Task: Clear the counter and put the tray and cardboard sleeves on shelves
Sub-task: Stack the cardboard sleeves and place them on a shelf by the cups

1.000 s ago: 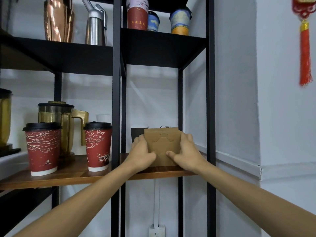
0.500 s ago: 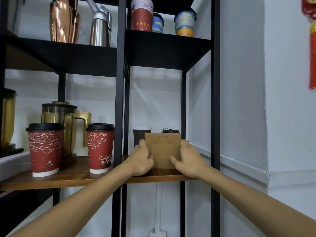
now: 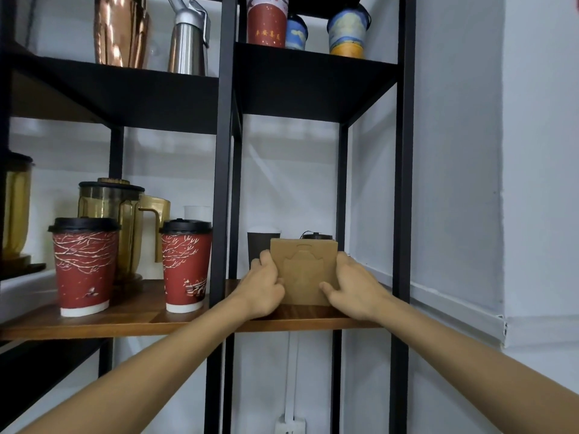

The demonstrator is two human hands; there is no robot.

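Curled fingers of the left hand (image 3: 264, 285) and right hand (image 3: 352, 285) still grip either side of the cardboard sleeves (image 3: 303, 274), which now stand squarer and upright on the wooden shelf (image 3: 141, 321) (earlier they tilted). Beside them: two red lidded cups (image 3: 84, 266), one amber pitcher (image 3: 125, 220); three cups (image 3: 266, 21) above.

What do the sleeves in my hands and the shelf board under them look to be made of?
Cardboard sleeves: matte brown card, seemingly plain kraft board, with die-cut lines on the face. Shelf board: wood or wood-look laminate, with dark streaked grain and a slight sheen; which one is unclear.
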